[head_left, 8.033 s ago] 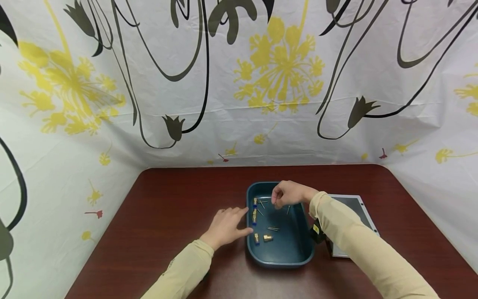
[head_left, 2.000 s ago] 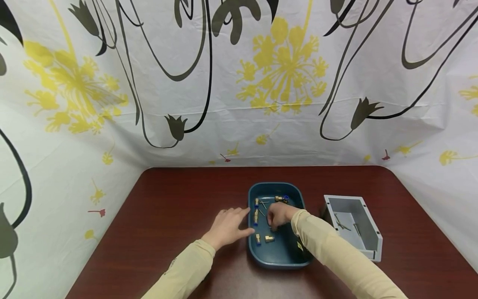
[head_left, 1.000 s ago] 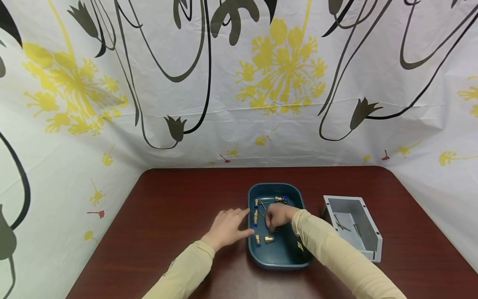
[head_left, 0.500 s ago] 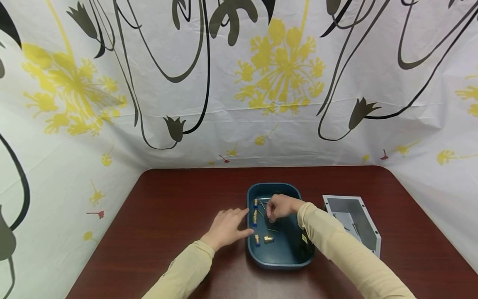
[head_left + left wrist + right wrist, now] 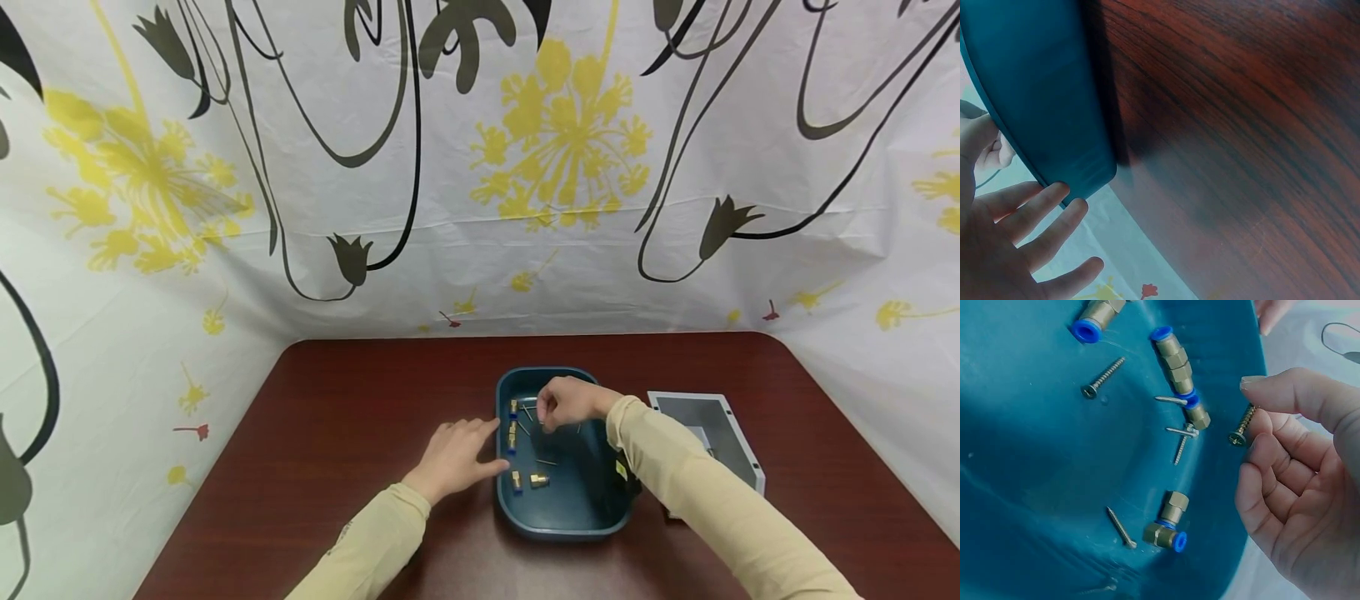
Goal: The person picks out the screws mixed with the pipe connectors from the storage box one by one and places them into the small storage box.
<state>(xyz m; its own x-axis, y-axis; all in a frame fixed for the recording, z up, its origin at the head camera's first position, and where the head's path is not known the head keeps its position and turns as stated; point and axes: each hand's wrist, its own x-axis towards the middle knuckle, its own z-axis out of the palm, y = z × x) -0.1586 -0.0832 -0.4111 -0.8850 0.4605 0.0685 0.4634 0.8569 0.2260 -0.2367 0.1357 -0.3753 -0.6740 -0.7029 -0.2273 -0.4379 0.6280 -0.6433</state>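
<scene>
A blue tray point(image 5: 564, 532) sits on the table with brass push fittings and screws inside. My right hand point(image 5: 572, 402) is over its far part, pinching a screw point(image 5: 1242, 426) between thumb and fingers, with the cross-slotted head showing. Below it in the right wrist view are a loose screw point(image 5: 1104, 377), another screw point(image 5: 1121, 527), straight fittings point(image 5: 1175, 359) and an elbow fitting point(image 5: 1163, 536). My left hand point(image 5: 453, 457) rests at the tray's left rim with fingers spread. In the left wrist view, its fingertips touch the tray's outer wall point(image 5: 1041, 81).
Right of the tray stands a grey open box point(image 5: 693, 408), partly covered by my right sleeve point(image 5: 720, 492). A brown wooden table point(image 5: 360, 417) carries everything. Behind it hangs a white cloth point(image 5: 450, 192) with flower prints.
My right hand has lifted a screw from the tray's middle and moved up and slightly right; one screw now lies at that spot. The left hand stays at the rim.
</scene>
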